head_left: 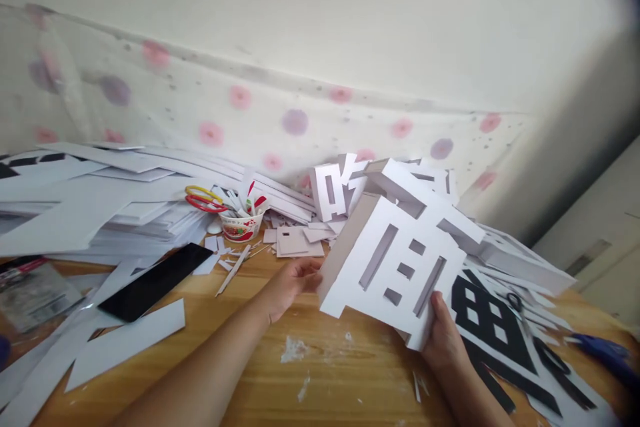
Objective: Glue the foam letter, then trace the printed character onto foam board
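Both hands hold a white three-dimensional character (387,273) made of board, tilted above the table, with slots and small square openings cut through its face. My left hand (295,280) is closed, its thumb and fingers pinched at the character's left side wall; the fingertips are partly hidden. At the lower right edge, my right hand (443,333) grips it with the thumb on the front, and the other fingers are mostly hidden behind. Just behind it lie more white board characters (330,190). A black character cut-out (493,320) lies beside my right hand.
White board sheets (150,197) are piled at left, near a black strip (157,280). A tub (243,227) holds blades and sticks beside scissors with red and yellow handles (205,199). Black scissors (550,355) and a blue glue gun (600,347) lie at right on the wooden table (280,387).
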Motion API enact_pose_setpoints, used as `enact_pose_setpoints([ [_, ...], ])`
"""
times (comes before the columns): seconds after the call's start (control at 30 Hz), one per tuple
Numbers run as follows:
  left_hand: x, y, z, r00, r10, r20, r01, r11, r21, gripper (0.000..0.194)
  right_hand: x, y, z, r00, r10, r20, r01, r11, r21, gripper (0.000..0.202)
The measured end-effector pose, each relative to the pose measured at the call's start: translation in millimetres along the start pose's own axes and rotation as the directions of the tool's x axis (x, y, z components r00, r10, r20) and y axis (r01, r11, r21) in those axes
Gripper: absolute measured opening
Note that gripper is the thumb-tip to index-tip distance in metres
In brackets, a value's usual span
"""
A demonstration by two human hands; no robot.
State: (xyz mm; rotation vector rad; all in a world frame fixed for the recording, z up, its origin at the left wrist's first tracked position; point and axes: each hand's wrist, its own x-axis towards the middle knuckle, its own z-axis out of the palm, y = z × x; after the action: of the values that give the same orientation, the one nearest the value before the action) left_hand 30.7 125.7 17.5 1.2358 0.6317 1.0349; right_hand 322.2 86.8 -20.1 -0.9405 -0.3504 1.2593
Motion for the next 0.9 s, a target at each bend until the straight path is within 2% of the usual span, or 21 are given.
enact_pose_setpoints([
  [0.2, -2, 6, 4.7, 0.997, -0.027, -0.074, 0.025, 0.999, -0.029, 0.043, -3, -2, 3, 0.999, 0.045, -0.017, -0.046, 0.999, -0.026, 0.062],
  [0.4, -2, 5, 6.2, 0.990, -0.045, -0.135, 0.036, 0.997, -0.072, 0.036, -12, -7, 13, 0.992, 0.114, -0.043, -0.114, 0.993, 0.012, 0.049],
  [0.6, 0, 5, 0.8, 0.988, -0.056, -0.142, 0.044, 0.995, -0.085, 0.025, -18, -8, 14, 0.997, 0.080, 0.006, -0.080, 0.997, 0.016, 0.041],
  [0.67, -2, 6, -0.2, 0.990, -0.056, -0.131, 0.042, 0.994, -0.103, 0.024, -21, -10, 15, 0.994, 0.107, 0.015, -0.107, 0.994, 0.023, 0.039],
  [0.73, -3, 7, 1.1, 0.993, -0.051, -0.102, 0.037, 0.990, -0.137, 0.032, -25, -12, 19, 0.990, 0.141, -0.003, -0.140, 0.989, 0.052, 0.037],
  [0.8, -3, 6, 5.7, 0.998, -0.055, -0.041, 0.047, 0.984, -0.173, 0.055, -28, -14, 24, 0.988, 0.154, -0.027, -0.151, 0.984, 0.098, 0.036],
  [0.87, -3, 2, 14.1, 0.997, -0.057, 0.058, 0.068, 0.976, -0.208, 0.081, -30, -16, 30, 0.991, 0.133, -0.037, -0.126, 0.982, 0.142, 0.036],
  [0.9, -3, -1, 19.5, 0.992, -0.063, 0.110, 0.086, 0.973, -0.215, 0.088, -31, -15, 33, 0.993, 0.109, -0.034, -0.102, 0.982, 0.161, 0.037],
])
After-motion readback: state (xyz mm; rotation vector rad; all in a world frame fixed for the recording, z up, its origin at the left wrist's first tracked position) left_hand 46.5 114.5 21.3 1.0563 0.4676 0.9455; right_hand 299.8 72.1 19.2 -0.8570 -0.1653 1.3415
